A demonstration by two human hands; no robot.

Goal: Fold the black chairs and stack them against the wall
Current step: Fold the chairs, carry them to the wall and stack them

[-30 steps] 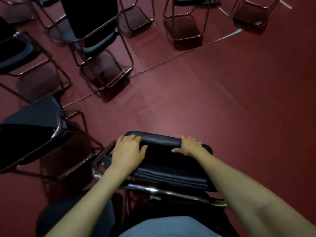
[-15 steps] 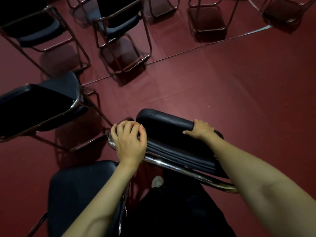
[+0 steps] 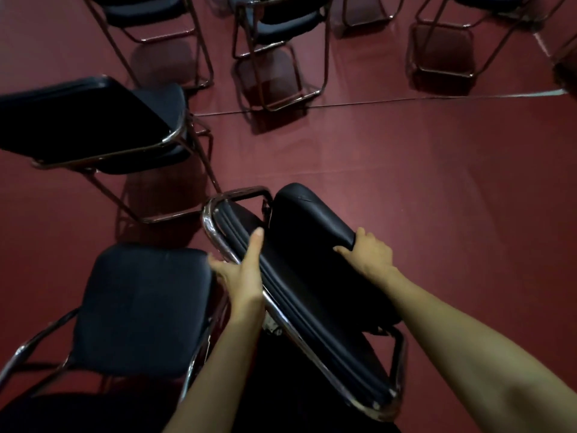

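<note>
Hands clamped on black padded chrome-tube folding chair [image 3: 312, 226]: left hand [image 3: 245, 273] pinches the frame tube [image 3: 215, 235], thumb flat along the backrest [image 3: 331, 342]; right hand [image 3: 370, 254] curls over the seat edge. Seat sits close against the back, so fold looks nearly done. Next: squeeze shut, lift clear of open black chair [image 3: 140, 307] just left of it. Wall not in view.

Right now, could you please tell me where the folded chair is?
The folded chair sits low and centre in the head view, held between the left hand and right hand, just right of an open chair.
</note>
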